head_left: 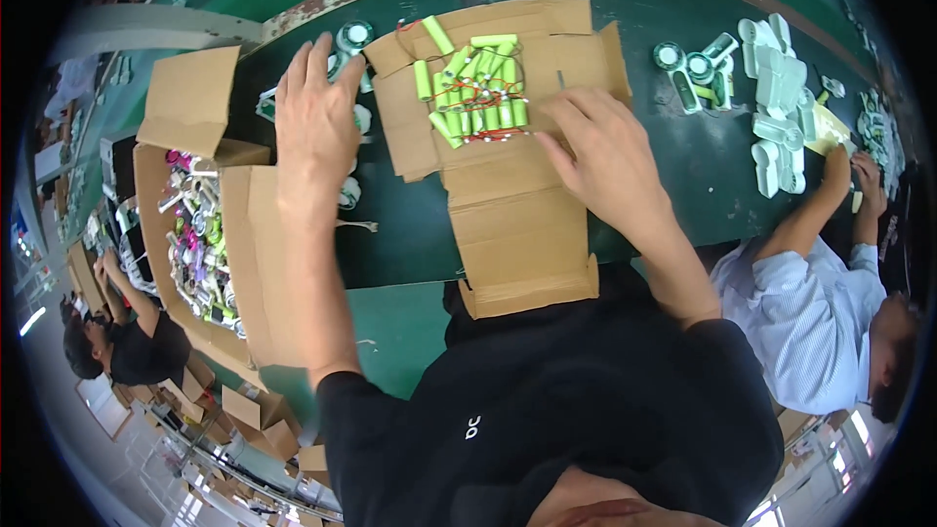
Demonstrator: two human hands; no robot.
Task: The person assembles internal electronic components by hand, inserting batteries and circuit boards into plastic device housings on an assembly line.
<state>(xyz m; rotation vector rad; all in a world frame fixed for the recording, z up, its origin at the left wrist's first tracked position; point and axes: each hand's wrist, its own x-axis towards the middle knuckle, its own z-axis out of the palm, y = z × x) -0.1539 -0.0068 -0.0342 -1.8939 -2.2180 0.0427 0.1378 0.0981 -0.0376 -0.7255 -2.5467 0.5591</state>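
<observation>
A heap of lime-green cylindrical battery cells (pixel 468 88) with red and dark wires lies on an unfolded cardboard box (pixel 522 234). My right hand (pixel 605 151) is over the cardboard's right side, thumb and fingers apart, its tips just right of the wires; nothing shows in it. Left of the cardboard, my left hand (pixel 317 122) reaches forward with fingers outstretched and appears to hold nothing. By its fingertips is a white-and-green round-headed device (pixel 353 37). More white pieces (pixel 349 192) are partly hidden behind that hand and wrist.
An open carton (pixel 249 263) full of mixed small coloured parts stands left of my left forearm. On the dark green table (pixel 673 176), white-and-green devices (pixel 698 68) and pale plastic housings (pixel 778 88) lie to the right. A co-worker in a striped shirt (pixel 805 322) handles parts there.
</observation>
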